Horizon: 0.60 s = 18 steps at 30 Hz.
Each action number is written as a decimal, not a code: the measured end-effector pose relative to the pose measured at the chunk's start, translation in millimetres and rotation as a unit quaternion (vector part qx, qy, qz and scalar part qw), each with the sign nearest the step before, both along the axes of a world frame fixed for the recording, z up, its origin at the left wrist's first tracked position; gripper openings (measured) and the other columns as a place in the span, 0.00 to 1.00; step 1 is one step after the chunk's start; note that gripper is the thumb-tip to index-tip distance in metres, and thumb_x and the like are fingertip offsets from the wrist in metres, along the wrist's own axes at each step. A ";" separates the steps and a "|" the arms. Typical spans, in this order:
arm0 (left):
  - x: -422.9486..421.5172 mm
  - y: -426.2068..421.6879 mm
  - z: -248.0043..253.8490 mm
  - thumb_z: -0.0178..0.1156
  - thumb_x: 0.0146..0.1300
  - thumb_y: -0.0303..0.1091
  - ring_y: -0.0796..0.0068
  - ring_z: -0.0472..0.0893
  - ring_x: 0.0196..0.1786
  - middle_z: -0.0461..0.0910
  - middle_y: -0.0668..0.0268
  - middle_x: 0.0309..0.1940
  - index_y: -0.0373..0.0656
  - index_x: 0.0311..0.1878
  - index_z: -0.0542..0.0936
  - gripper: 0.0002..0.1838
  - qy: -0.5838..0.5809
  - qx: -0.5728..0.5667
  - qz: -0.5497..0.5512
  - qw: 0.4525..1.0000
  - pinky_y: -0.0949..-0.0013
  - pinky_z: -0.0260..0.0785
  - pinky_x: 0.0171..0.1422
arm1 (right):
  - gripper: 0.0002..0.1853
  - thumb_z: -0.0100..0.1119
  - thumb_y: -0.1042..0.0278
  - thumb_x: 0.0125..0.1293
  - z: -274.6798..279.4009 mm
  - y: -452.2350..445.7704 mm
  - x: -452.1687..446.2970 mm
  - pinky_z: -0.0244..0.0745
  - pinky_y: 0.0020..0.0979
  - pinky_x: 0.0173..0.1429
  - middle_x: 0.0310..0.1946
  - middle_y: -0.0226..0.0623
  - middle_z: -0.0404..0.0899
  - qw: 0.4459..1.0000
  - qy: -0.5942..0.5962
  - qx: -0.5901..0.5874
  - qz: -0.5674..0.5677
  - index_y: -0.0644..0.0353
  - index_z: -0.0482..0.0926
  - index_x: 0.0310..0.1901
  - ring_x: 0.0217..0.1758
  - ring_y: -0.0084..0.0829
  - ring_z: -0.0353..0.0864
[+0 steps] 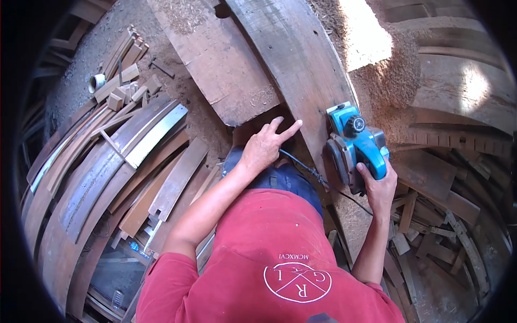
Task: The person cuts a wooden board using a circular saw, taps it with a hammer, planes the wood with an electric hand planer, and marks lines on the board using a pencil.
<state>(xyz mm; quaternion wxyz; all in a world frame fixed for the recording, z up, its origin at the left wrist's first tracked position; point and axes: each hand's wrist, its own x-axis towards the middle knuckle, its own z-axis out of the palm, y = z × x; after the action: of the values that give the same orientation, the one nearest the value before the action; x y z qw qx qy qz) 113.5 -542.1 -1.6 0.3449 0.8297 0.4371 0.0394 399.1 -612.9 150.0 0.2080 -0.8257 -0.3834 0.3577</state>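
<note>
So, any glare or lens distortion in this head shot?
Head view: wide-angle warping toward black, rounded edges; a blown-out white patch amid the tan wood shavings; smaller glare on the broad brown wooden board at right; the blue handheld power planer outlined clearly.

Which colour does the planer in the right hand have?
The planer is bright blue, with a black knob; the head view shows it best.

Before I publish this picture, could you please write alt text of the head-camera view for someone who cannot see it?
A right hand grips a blue electric planer over the edge of a long wooden plank, while the empty left hand extends two fingers toward the plank. Wood shavings and cut boards lie around.
</note>
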 end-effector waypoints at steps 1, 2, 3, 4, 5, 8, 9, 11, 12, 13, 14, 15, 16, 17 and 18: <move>1.5 -0.1 0.2 0.65 0.51 0.18 0.50 0.83 0.59 0.74 0.51 0.68 0.69 0.81 0.67 0.52 0.005 0.008 0.006 1.000 0.55 0.85 0.57 | 0.22 0.81 0.57 0.63 -1.7 3.1 -1.4 0.80 0.34 0.50 0.38 0.40 0.90 1.000 -0.001 -0.003 -0.003 0.65 0.86 0.51 0.40 0.27 0.86; 2.5 0.2 1.6 0.66 0.51 0.19 0.52 0.83 0.57 0.74 0.51 0.67 0.69 0.80 0.68 0.51 0.010 0.016 0.011 1.000 0.56 0.86 0.54 | 0.22 0.81 0.57 0.63 -3.7 6.1 -2.7 0.80 0.34 0.50 0.38 0.40 0.90 1.000 -0.002 -0.008 -0.002 0.65 0.86 0.51 0.40 0.27 0.86; 2.7 -0.3 4.0 0.66 0.51 0.19 0.52 0.83 0.57 0.74 0.51 0.67 0.69 0.80 0.68 0.51 0.007 0.011 0.011 1.000 0.56 0.86 0.54 | 0.22 0.81 0.57 0.63 -5.4 8.8 -3.8 0.80 0.34 0.50 0.37 0.40 0.89 1.000 -0.001 -0.003 -0.001 0.65 0.86 0.50 0.40 0.27 0.86; 3.5 -0.1 6.6 0.65 0.52 0.19 0.52 0.83 0.56 0.75 0.52 0.67 0.68 0.80 0.69 0.51 -0.003 0.002 0.015 1.000 0.56 0.86 0.54 | 0.22 0.81 0.57 0.63 -7.6 12.8 -4.2 0.80 0.34 0.50 0.37 0.40 0.89 1.000 0.000 0.002 0.001 0.65 0.86 0.50 0.40 0.27 0.86; 3.8 -0.3 7.7 0.65 0.52 0.19 0.52 0.83 0.56 0.75 0.52 0.66 0.68 0.80 0.69 0.50 -0.013 -0.007 0.019 1.000 0.55 0.86 0.54 | 0.22 0.81 0.57 0.63 -9.6 16.7 -5.2 0.80 0.34 0.50 0.37 0.40 0.89 1.000 -0.002 -0.001 0.003 0.65 0.86 0.50 0.40 0.27 0.86; 2.1 -5.4 0.8 0.62 0.54 0.18 0.52 0.83 0.56 0.76 0.52 0.64 0.67 0.79 0.70 0.48 -0.042 -0.012 0.031 0.999 0.54 0.85 0.54 | 0.22 0.81 0.57 0.63 -15.1 27.1 -8.9 0.79 0.34 0.49 0.36 0.39 0.89 1.000 0.003 0.020 0.009 0.65 0.86 0.49 0.38 0.26 0.85; 1.3 -5.5 -1.2 0.62 0.54 0.18 0.52 0.83 0.56 0.76 0.52 0.64 0.67 0.79 0.70 0.48 -0.043 -0.014 0.034 0.998 0.54 0.85 0.54 | 0.22 0.81 0.57 0.63 -16.1 30.6 -9.1 0.79 0.34 0.48 0.35 0.39 0.89 1.000 0.004 0.012 0.022 0.65 0.85 0.49 0.38 0.26 0.85; 0.7 -4.9 -4.0 0.59 0.56 0.18 0.51 0.83 0.56 0.76 0.51 0.63 0.66 0.78 0.72 0.45 -0.051 -0.018 0.029 0.998 0.53 0.84 0.54 | 0.23 0.82 0.56 0.62 -18.0 36.0 -9.5 0.79 0.34 0.48 0.35 0.39 0.88 0.999 0.002 0.004 0.039 0.66 0.85 0.49 0.37 0.27 0.85; 0.4 -4.3 -4.3 0.59 0.56 0.18 0.51 0.83 0.56 0.76 0.51 0.63 0.66 0.78 0.72 0.45 -0.053 -0.017 0.033 0.998 0.53 0.84 0.54 | 0.24 0.83 0.56 0.60 -21.3 38.2 -9.8 0.80 0.34 0.47 0.35 0.40 0.88 0.998 -0.004 -0.002 0.055 0.66 0.85 0.49 0.37 0.27 0.85; -0.2 -3.7 -3.9 0.62 0.52 0.17 0.51 0.83 0.57 0.76 0.53 0.62 0.65 0.79 0.71 0.48 -0.048 -0.027 0.026 0.998 0.54 0.84 0.55 | 0.25 0.84 0.55 0.59 -24.1 41.5 -10.2 0.80 0.34 0.47 0.34 0.40 0.88 0.997 -0.010 -0.007 0.071 0.66 0.85 0.49 0.37 0.27 0.86; -0.9 -2.7 -3.2 0.64 0.47 0.17 0.50 0.83 0.57 0.76 0.55 0.62 0.65 0.80 0.70 0.52 -0.044 -0.036 0.019 0.998 0.54 0.84 0.55 | 0.27 0.85 0.54 0.57 -25.3 45.9 -12.4 0.80 0.35 0.46 0.34 0.41 0.88 0.997 0.003 0.009 0.078 0.65 0.84 0.49 0.37 0.28 0.87; -1.8 -3.0 -4.3 0.64 0.47 0.17 0.50 0.83 0.57 0.76 0.55 0.62 0.65 0.80 0.70 0.52 -0.044 -0.033 0.024 0.998 0.54 0.84 0.55 | 0.27 0.85 0.54 0.57 -25.0 50.5 -14.9 0.80 0.35 0.46 0.34 0.41 0.88 0.996 0.003 0.012 0.083 0.65 0.84 0.49 0.37 0.28 0.87; -2.7 -4.6 -6.1 0.63 0.48 0.16 0.50 0.83 0.57 0.76 0.55 0.62 0.64 0.79 0.70 0.51 -0.043 -0.038 0.024 0.998 0.54 0.84 0.55 | 0.27 0.85 0.54 0.57 -24.3 54.9 -17.5 0.80 0.35 0.46 0.33 0.41 0.88 0.995 0.014 0.002 0.095 0.65 0.84 0.48 0.37 0.28 0.87; -3.3 -5.4 -5.3 0.62 0.49 0.16 0.51 0.83 0.57 0.76 0.55 0.62 0.64 0.79 0.71 0.50 -0.043 -0.041 0.024 0.998 0.53 0.84 0.55 | 0.27 0.85 0.54 0.57 -23.1 59.1 -20.2 0.80 0.35 0.46 0.33 0.41 0.88 0.994 0.024 -0.008 0.106 0.65 0.84 0.48 0.37 0.29 0.87; -5.6 -5.4 -1.4 0.60 0.52 0.16 0.50 0.84 0.58 0.76 0.55 0.63 0.64 0.79 0.71 0.48 -0.044 -0.049 0.023 0.998 0.53 0.84 0.55 | 0.26 0.84 0.54 0.57 -23.0 63.2 -23.7 0.80 0.36 0.45 0.33 0.42 0.88 0.993 0.041 -0.006 0.110 0.65 0.83 0.46 0.36 0.31 0.87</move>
<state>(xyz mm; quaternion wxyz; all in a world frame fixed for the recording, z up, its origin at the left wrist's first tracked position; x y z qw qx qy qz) 107.9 -547.5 -3.0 0.4034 0.7989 0.4418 0.0627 375.4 -549.7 127.0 0.1780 -0.7641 -0.4614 0.4141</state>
